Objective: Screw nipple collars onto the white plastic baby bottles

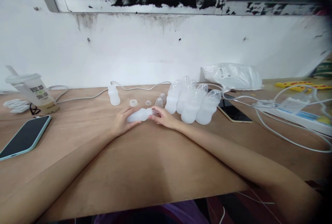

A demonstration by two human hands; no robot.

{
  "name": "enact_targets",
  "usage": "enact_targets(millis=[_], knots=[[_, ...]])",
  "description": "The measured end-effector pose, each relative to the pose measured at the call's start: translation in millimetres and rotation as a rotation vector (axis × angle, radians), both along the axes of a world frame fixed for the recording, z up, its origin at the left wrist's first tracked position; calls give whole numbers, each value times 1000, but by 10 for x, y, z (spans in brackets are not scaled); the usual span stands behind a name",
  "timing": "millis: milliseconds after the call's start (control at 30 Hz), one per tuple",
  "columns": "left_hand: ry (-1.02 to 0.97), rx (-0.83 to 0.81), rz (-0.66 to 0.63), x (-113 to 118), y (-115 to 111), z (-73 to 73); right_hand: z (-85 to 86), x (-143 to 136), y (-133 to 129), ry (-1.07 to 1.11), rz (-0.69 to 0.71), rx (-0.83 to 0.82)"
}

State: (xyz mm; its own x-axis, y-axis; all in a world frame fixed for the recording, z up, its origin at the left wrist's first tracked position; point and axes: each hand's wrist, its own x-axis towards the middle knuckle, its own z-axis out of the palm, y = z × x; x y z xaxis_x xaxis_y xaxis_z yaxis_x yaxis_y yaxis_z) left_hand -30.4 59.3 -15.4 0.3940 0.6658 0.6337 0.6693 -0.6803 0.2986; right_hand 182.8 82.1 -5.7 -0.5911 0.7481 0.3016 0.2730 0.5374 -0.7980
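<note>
While the left hand point(121, 122) and right hand point(164, 117) grasp one bottle point(138, 115), the brown surface point(129, 168) lies along a white wall point(129, 54).

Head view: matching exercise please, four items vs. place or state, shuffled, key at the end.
1. Drink cup
2. Bottle group
3. Plastic bag
4. Held bottle

A. Crumpled, by the wall
B. On its side, left hand on its body, right hand at its neck end
C. Straw in top, brownish drink at the bottom
D. Upright, close together, clear domed tops

Pairs: 1-C, 2-D, 3-A, 4-B
</note>
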Motion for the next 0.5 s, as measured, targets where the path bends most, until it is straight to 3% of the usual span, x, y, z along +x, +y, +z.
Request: enact_targets(millis=[300, 500], knots=[[39, 15, 55, 10, -36, -5, -27, -3, 36, 44, -3, -33], [58, -10, 38, 11, -29, 1, -13, -1, 22, 95, 12, 63]])
